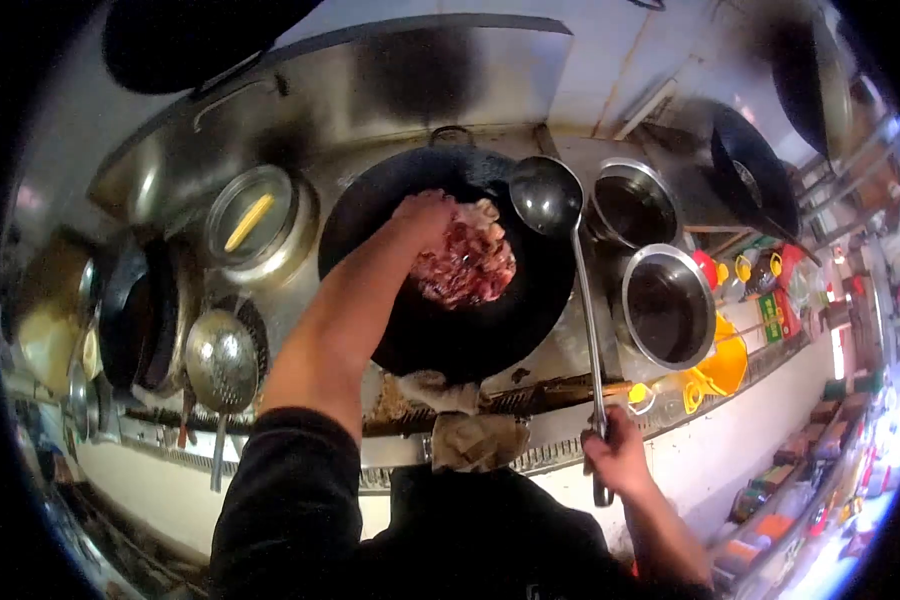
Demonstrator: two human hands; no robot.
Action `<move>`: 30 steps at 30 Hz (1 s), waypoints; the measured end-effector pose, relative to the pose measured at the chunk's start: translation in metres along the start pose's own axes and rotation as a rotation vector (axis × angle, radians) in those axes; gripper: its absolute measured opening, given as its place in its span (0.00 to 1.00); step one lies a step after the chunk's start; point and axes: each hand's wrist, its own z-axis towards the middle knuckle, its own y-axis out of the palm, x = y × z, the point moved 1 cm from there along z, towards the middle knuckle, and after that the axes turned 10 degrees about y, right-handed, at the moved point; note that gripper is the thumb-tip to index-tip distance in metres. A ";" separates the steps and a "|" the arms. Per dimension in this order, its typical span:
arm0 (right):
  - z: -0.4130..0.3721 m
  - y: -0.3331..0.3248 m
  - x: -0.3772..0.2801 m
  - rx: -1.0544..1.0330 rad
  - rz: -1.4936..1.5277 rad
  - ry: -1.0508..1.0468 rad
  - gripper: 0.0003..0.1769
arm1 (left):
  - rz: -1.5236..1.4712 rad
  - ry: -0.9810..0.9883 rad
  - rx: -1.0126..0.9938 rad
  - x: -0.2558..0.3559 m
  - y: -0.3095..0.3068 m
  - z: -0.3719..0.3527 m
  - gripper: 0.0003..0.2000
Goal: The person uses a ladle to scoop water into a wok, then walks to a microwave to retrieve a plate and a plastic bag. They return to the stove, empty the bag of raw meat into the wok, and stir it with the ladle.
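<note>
Currently, head view: a wok [400, 330] sits on the cooking counter [560, 345], with a heap of red, raw-looking meat [467, 268] inside it, somewhat above the middle of the bowl. The left hand [430, 218] reaches into the wok and touches the upper left side of the heap. Its fingers are blurred against the meat; cannot tell whether they are apart or together.

The right hand [618, 452] is outside the wok, at lower right, fingers closed around the handle of a ladle [547, 196]. The ladle's bowl is over the upper right rim of the wok; whether it touches the rim cannot be told.

Right of the wok: two metal pots with dark contents, the upper pot [634, 205] near the ladle bowl and the lower pot [668, 308] just below it. Left of the wok: a round metal container [251, 222] with a yellow object [249, 222] lying slantwise at its top, and a perforated skimmer [222, 360] below. Folded cloth [478, 441] at the front edge, below the wok.
</note>
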 end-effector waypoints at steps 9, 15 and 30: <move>-0.030 0.020 0.012 0.087 0.082 0.153 0.12 | -0.092 0.056 -0.722 -0.027 -0.010 0.080 0.43; -0.028 0.034 0.017 0.120 0.168 0.198 0.17 | 0.234 0.105 -0.536 -0.028 0.018 0.086 0.60; -0.038 0.040 0.027 0.089 0.168 0.169 0.13 | -0.043 0.205 -0.256 -0.008 -0.021 -0.012 0.45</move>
